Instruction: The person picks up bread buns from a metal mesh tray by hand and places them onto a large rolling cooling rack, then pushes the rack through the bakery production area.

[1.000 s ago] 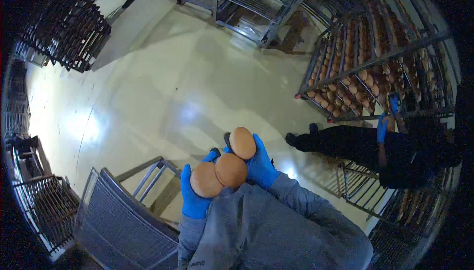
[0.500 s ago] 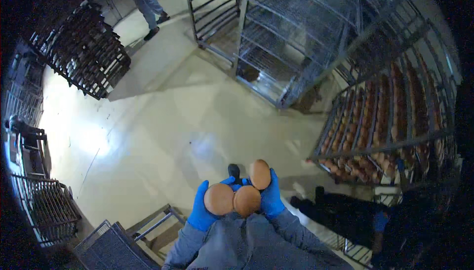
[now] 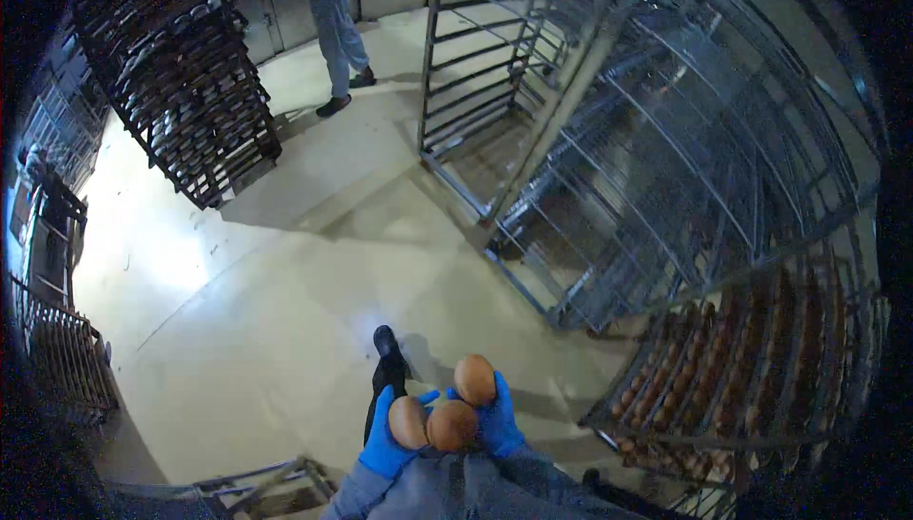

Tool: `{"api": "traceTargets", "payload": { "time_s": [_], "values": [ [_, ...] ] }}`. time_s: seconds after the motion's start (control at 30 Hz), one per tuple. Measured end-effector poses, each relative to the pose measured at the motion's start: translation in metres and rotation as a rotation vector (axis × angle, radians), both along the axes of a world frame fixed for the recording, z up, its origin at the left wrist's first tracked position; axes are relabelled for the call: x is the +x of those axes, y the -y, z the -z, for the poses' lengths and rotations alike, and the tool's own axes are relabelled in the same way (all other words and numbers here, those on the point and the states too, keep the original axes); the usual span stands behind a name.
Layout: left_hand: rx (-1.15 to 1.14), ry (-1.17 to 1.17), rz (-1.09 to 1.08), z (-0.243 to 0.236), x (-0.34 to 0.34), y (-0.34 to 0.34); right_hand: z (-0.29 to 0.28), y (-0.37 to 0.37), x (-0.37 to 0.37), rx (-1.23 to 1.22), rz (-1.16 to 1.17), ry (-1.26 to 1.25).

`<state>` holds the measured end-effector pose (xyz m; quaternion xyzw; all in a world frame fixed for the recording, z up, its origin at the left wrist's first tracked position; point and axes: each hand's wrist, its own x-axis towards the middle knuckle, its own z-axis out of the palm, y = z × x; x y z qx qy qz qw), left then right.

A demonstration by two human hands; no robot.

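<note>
My left hand (image 3: 384,449), in a blue glove, is closed around a round golden-brown bun (image 3: 407,422) in front of my body. My right hand (image 3: 501,425), gloved the same, grips another bun (image 3: 475,380), held a little higher and farther out. A third bun (image 3: 452,426) is pressed between the two hands and touches the left one. Which hand bears its weight I cannot tell; some fingers are hidden under the buns.
Bun-filled shelves of a rack (image 3: 704,441) stand at the right. Tall metal racks (image 3: 561,73) rise ahead of them. A loaded dark rack (image 3: 185,92) is at the far left, near a standing person (image 3: 333,35). A low metal frame (image 3: 276,477) lies lower left.
I have stepped forward, and my foot shows ahead of my hands. The racks and the person have shifted in view. My hands still hold the three buns, now lower in the picture.
</note>
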<state>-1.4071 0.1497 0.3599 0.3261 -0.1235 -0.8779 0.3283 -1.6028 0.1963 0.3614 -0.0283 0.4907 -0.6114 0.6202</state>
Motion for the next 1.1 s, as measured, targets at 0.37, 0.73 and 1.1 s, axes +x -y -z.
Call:
{"api": "traceTargets", "payload": {
  "time_s": [0.37, 0.73, 1.1],
  "values": [
    [0.251, -0.414, -0.135, 0.037, 0.022, 0.287, -0.022, 0.31, 0.011, -0.124, 0.1, 0.243],
    [0.472, -0.613, -0.159, 0.052, 0.024, 0.489, 0.0, 0.538, 0.0, -0.119, -0.028, 0.437],
    [-0.441, 0.765, -0.123, 0.068, -0.023, 0.689, -0.059, 0.771, -0.052, 0.024, -0.25, 0.434]
  ]
}}
